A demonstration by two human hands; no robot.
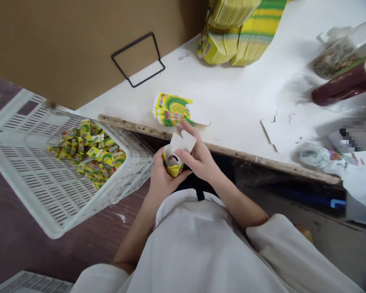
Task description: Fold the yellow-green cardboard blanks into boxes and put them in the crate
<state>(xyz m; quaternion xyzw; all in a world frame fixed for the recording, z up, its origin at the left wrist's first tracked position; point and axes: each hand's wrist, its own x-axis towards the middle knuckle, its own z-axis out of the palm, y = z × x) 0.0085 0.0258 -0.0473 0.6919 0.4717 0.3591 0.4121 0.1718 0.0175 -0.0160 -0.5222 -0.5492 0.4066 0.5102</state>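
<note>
Near the table edge, my left hand (161, 178) is wrapped round a small yellow and green carton (173, 169). A white inner flap (183, 143) of it stands up, with a round opening below. My right hand (201, 160) pinches this flap between thumb and fingers from the right side. Just beyond my hands, a small stack of flat yellow and green cartons (172, 109) lies on the white table (232, 101).
A white plastic crate (27, 171) at the left holds many small yellow packets (93, 152). Behind are a large brown cardboard box (64, 44), a black wire frame (134, 42) and stacked cartons (250, 34). Jars, a dark red cylinder (338, 85) and paper scraps lie right.
</note>
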